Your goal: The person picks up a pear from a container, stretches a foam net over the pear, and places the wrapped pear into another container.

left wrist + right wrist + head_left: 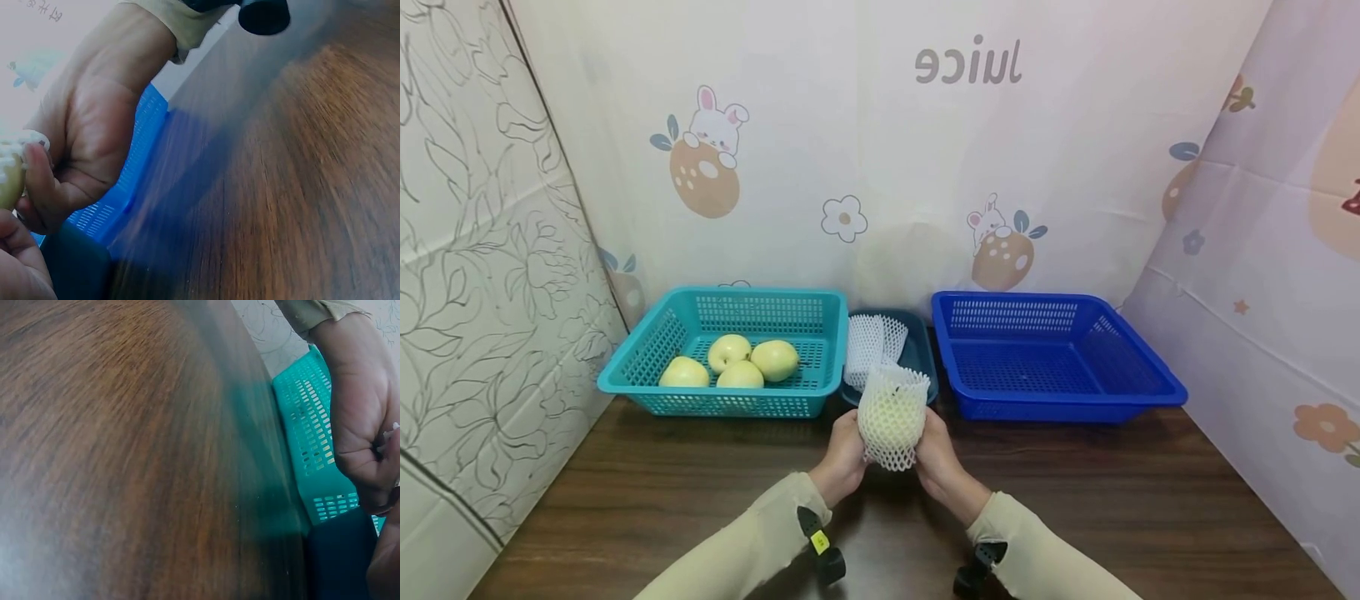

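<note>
Both hands hold a pale yellow-green fruit, apple- or pear-like, in a white foam net sleeve above the table's middle. My left hand grips its left side and my right hand its right. The net's open top rises above the fruit, and a dark stem shows through it. At the left edge of the left wrist view, part of the bare fruit shows under the net edge, between the right hand's fingers and the left hand. The right wrist view hides most of the fruit.
A teal basket at the left holds several similar fruits. Behind the hands, a dark blue tray contains white foam nets. To the right stands a blue basket. A printed curtain closes off the back.
</note>
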{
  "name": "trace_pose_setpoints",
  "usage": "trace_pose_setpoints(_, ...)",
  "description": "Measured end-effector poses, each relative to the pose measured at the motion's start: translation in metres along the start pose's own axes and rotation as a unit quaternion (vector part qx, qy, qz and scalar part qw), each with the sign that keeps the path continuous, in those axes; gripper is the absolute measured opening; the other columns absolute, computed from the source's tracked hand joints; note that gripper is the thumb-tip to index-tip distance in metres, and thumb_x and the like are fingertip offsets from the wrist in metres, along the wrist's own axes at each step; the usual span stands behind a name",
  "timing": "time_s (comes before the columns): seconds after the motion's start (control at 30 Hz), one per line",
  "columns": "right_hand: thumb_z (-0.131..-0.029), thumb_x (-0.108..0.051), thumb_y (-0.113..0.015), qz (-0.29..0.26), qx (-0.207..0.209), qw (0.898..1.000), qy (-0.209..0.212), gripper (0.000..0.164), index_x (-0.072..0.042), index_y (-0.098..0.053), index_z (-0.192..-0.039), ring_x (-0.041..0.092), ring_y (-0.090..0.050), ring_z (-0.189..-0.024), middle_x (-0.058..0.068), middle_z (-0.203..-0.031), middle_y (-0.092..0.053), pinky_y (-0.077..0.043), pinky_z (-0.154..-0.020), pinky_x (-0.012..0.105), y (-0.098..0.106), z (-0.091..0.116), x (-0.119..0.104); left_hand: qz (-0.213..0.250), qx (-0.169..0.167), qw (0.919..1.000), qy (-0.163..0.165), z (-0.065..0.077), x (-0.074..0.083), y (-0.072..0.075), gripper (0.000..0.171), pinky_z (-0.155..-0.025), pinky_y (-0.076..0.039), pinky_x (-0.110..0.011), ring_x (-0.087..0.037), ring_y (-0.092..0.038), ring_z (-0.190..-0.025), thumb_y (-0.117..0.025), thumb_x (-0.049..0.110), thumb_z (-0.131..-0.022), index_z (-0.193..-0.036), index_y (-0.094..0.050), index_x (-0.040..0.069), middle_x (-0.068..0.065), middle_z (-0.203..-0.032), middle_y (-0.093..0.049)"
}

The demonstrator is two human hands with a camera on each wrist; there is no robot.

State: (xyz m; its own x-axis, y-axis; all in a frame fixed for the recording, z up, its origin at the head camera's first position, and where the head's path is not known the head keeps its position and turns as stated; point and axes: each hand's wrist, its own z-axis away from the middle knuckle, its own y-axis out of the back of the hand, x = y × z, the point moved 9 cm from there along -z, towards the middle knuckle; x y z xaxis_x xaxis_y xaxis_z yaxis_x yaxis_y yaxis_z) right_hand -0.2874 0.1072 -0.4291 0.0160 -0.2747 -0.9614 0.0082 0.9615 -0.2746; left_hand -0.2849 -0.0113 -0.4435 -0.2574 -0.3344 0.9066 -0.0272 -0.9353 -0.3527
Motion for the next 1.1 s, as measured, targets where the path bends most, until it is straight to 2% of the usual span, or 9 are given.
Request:
trace_pose_setpoints(0.17, -0.097, -0.017, -0.053, -0.009, -0.027, 0.999, -0.045, 0.03, 0.002, -0.053, -0.121, 0.01, -0.057, -0.07, 0.001, -0.084, -0.062, -0.048, -0.061, 0.028, -0.001, 0.002, 0.007, 0.025, 0.0, 0.9997, -0.001, 0.0, 0.001, 0.001, 0.028, -0.078, -0.05, -0.028, -0.014, -0.059, -0.088, -0.046, 0.017, -0.101, -0.123, -0.053, 0.001, -0.007, -0.106, -0.061)
trace_pose_setpoints(0.33, -0.101, -0.027, -0.043, 0.02, -0.032, 0.996, -0.077, 0.038, 0.006, -0.049, -0.12, 0.017, -0.063, -0.079, 0.008, -0.093, -0.063, -0.052, -0.066, 0.036, 0.008, 0.003, -0.002, 0.046, -0.017, 0.9988, -0.002, 0.002, 0.004, -0.002, 0.029, -0.078, -0.049, -0.027, -0.012, -0.059, -0.088, -0.044, 0.016, -0.102, -0.124, -0.051, -0.001, -0.006, -0.104, -0.062)
trace_pose_setpoints(0.43, -0.102, -0.029, -0.038, 0.031, -0.035, 0.999, -0.025, 0.045, 0.009, -0.046, -0.124, 0.015, -0.061, -0.084, 0.009, -0.101, -0.06, -0.051, -0.071, 0.031, 0.014, 0.001, -0.024, 0.051, -0.019, 0.9985, -0.002, 0.004, 0.005, -0.001, 0.028, -0.078, -0.049, -0.026, -0.012, -0.06, -0.088, -0.043, 0.014, -0.102, -0.124, -0.051, -0.002, -0.006, -0.104, -0.062)
trace_pose_setpoints(0.53, -0.102, -0.026, -0.038, 0.06, -0.089, 0.992, 0.069, 0.048, 0.012, -0.041, -0.13, 0.013, -0.056, -0.101, 0.011, -0.116, -0.055, -0.047, -0.084, 0.029, 0.01, 0.003, -0.05, 0.052, -0.016, 0.9985, -0.003, 0.006, 0.007, 0.002, 0.029, -0.082, -0.049, -0.028, -0.012, -0.06, -0.092, -0.041, 0.012, -0.102, -0.125, -0.05, -0.003, -0.008, -0.108, -0.062)
trace_pose_setpoints(0.6, -0.1, -0.025, -0.044, 0.091, -0.146, 0.977, 0.129, 0.05, 0.011, -0.04, -0.134, 0.014, -0.052, -0.111, 0.013, -0.124, -0.052, -0.046, -0.089, 0.029, 0.003, 0.007, -0.063, 0.052, -0.015, 0.9986, -0.003, 0.006, 0.007, 0.004, 0.029, -0.085, -0.049, -0.029, -0.012, -0.061, -0.094, -0.041, 0.012, -0.102, -0.126, -0.05, -0.004, -0.008, -0.111, -0.062)
trace_pose_setpoints(0.67, -0.097, -0.029, -0.054, 0.135, -0.204, 0.953, 0.181, 0.059, 0.009, -0.036, -0.137, 0.017, -0.049, -0.118, 0.018, -0.131, -0.048, -0.043, -0.092, 0.029, -0.006, 0.014, -0.071, 0.051, -0.018, 0.9985, -0.006, 0.007, 0.007, 0.004, 0.03, -0.085, -0.049, -0.028, -0.012, -0.06, -0.094, -0.042, 0.012, -0.102, -0.126, -0.05, -0.005, -0.008, -0.11, -0.062)
trace_pose_setpoints(0.8, -0.079, -0.04, -0.077, 0.208, -0.258, 0.919, 0.212, 0.091, -0.002, -0.027, -0.145, 0.024, -0.047, -0.12, 0.019, -0.136, -0.044, -0.04, -0.096, 0.028, -0.021, 0.025, -0.067, 0.047, -0.022, 0.9986, -0.008, 0.008, 0.007, 0.004, 0.031, -0.083, -0.049, -0.028, -0.012, -0.059, -0.092, -0.044, 0.013, -0.101, -0.125, -0.051, -0.005, -0.007, -0.107, -0.062)
trace_pose_setpoints(0.9, -0.07, -0.031, -0.086, 0.244, -0.237, 0.918, 0.202, 0.1, -0.012, -0.024, -0.146, 0.025, -0.045, -0.119, 0.013, -0.136, -0.044, -0.038, -0.098, 0.03, -0.025, 0.026, -0.059, 0.047, -0.022, 0.9986, -0.001, 0.009, 0.006, 0.002, 0.031, -0.083, -0.049, -0.028, -0.013, -0.058, -0.093, -0.046, 0.015, -0.101, -0.125, -0.052, -0.003, -0.006, -0.109, -0.061)
trace_pose_setpoints(1.1, -0.063, -0.011, -0.089, 0.259, -0.174, 0.928, 0.206, 0.103, -0.011, -0.026, -0.145, 0.026, -0.047, -0.115, 0.01, -0.132, -0.047, -0.039, -0.097, 0.035, -0.026, 0.025, -0.051, 0.046, -0.012, 0.9988, 0.012, 0.01, 0.003, 0.003, 0.032, -0.088, -0.048, -0.031, -0.014, -0.058, -0.098, -0.045, 0.016, -0.101, -0.127, -0.052, -0.001, -0.008, -0.116, -0.058)
